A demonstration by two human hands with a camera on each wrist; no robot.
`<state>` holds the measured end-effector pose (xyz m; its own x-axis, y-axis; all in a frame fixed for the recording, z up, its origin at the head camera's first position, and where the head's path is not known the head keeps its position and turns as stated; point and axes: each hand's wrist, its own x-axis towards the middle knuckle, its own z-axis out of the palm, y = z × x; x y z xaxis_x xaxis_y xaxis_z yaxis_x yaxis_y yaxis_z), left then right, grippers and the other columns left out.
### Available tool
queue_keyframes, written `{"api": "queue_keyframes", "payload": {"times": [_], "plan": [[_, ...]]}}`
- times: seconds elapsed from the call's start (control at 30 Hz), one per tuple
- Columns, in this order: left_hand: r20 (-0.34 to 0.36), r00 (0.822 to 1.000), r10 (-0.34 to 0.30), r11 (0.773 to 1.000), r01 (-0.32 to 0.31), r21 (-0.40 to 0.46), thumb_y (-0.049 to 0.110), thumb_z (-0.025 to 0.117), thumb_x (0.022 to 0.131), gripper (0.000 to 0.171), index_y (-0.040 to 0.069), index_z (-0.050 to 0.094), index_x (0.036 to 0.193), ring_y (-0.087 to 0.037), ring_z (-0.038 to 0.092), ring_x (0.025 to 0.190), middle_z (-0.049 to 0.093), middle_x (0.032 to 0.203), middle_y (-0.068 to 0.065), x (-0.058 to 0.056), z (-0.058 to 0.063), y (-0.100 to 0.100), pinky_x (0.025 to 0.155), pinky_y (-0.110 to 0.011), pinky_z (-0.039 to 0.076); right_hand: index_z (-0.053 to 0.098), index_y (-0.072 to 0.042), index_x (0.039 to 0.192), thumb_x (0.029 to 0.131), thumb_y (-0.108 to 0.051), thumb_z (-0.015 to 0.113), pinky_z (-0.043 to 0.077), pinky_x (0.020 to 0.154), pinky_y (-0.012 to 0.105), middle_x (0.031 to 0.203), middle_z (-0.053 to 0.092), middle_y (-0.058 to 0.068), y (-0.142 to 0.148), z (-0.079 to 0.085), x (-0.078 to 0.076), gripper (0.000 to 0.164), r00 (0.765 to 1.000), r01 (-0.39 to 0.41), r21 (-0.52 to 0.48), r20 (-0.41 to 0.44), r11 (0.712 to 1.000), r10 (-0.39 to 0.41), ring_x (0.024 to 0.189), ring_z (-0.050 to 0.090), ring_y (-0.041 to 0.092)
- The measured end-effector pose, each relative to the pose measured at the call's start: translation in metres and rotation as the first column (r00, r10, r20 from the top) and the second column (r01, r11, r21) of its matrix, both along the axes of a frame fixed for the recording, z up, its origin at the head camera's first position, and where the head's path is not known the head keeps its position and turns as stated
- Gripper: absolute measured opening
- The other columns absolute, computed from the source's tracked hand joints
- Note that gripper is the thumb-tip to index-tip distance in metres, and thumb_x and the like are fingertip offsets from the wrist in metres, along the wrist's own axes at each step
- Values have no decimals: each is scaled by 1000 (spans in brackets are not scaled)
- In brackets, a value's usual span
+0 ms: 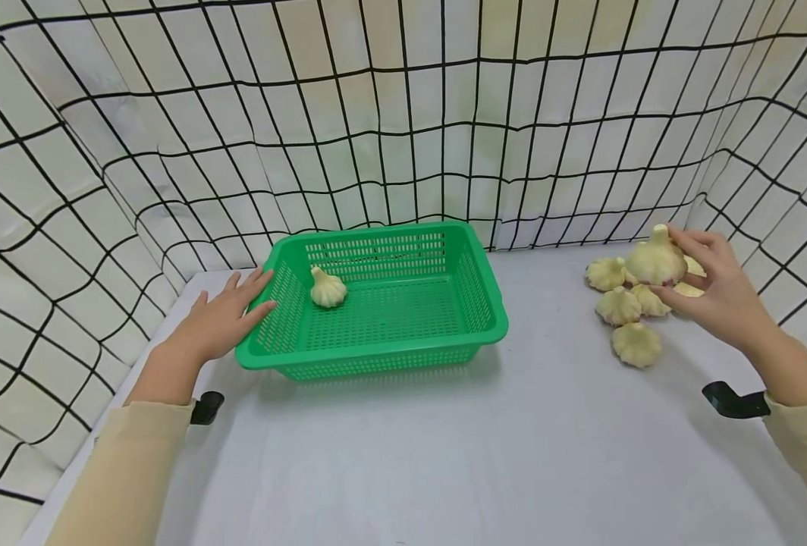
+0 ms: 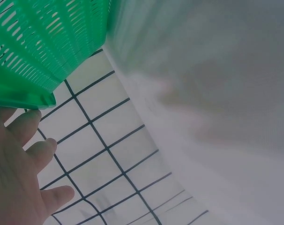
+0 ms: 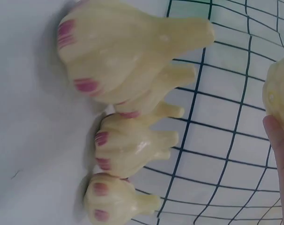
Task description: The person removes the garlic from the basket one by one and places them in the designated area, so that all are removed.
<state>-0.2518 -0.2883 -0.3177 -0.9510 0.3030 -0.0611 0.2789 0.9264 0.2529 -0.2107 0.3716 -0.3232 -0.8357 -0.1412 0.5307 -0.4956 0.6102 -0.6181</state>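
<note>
Between thumb and fingers, my right hand point(image 1: 720, 284) pinches a garlic bulb point(image 1: 656, 258), stem up, above a group of other garlic bulbs point(image 1: 620, 306) on the right of the table. At the right edge of the right wrist view, part of the held bulb point(image 3: 280, 91) shows beside a finger; purple-streaked bulbs point(image 3: 116, 199) stand in a row below. My left hand point(image 1: 222, 318) rests with spread, straight fingers on the left rim of a green plastic basket point(image 1: 376, 356). One garlic bulb point(image 1: 328, 290) sits inside the basket, near its left end.
White walls with a black grid point(image 1: 403, 136) enclose the back and both sides of the white table point(image 1: 403, 455). The basket stands left of centre, close to the back wall. Dark wrist camera mounts point(image 1: 734, 400) stick out at both sleeves.
</note>
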Motion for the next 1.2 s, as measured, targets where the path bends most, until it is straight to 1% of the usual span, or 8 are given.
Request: {"api": "queue_keyframes", "payload": {"times": [0.2,0.33,0.73,0.8,0.87,0.97,1.03,1.2], "plan": [[-1,1000,-2,1000,2,5,55,29,110,75,9,10,165,-49,-2,153,9,169,-21,1,0,0,110,-79,-5,36,14,151,77,27,70,38,89,-1,128,29,-17,13,-6,4,82,999,35,25,28,999,-35,118,36,-7],[3,1000,1,1000,-1,5,54,29,110,75,8,10,165,-49,-2,153,9,169,-22,1,0,1,111,-79,-5,33,14,152,79,24,71,35,88,-3,129,28,-10,23,-12,9,84,996,69,64,55,996,-72,115,32,-11],[1,1000,0,1000,0,7,55,30,110,75,8,11,165,-49,-2,153,8,169,-21,2,-1,0,110,-79,-4,35,20,145,80,21,72,32,82,-7,137,32,30,45,-32,13,75,979,101,163,161,981,-128,111,27,-15],[-2,1000,-1,1000,1,5,54,30,110,75,8,11,165,-49,-1,153,8,169,-22,2,-1,0,110,-79,-4,33,18,147,83,16,73,31,82,-7,141,33,33,49,-36,13,75,969,99,176,206,979,-135,122,35,-3],[-2,1000,-1,1000,1,5,54,30,110,75,8,12,165,-50,-1,153,9,169,-22,2,-1,0,110,-79,-4,28,17,148,86,13,73,31,83,-6,145,31,37,53,-40,13,76,956,88,171,263,981,-132,137,39,21],[-3,1000,-2,1000,2,4,54,30,110,75,8,12,165,-50,-1,153,9,169,-22,2,-2,1,110,-79,-4,20,18,148,88,10,73,32,82,-6,146,26,44,60,-46,12,80,933,68,171,337,983,-124,137,29,60],[-5,1000,-3,1000,3,4,54,30,110,75,8,12,165,-50,-1,153,9,169,-21,1,-1,1,110,-79,-4,19,18,145,87,11,73,33,80,-5,145,25,45,63,-49,11,80,925,52,169,363,984,-111,130,29,68],[-10,1000,-2,1000,2,2,54,30,110,75,7,12,165,-50,0,152,9,169,-22,1,0,1,111,-79,-3,20,17,141,87,9,75,33,76,-5,142,25,44,70,-53,9,77,915,29,200,389,979,-107,125,33,70]]}}
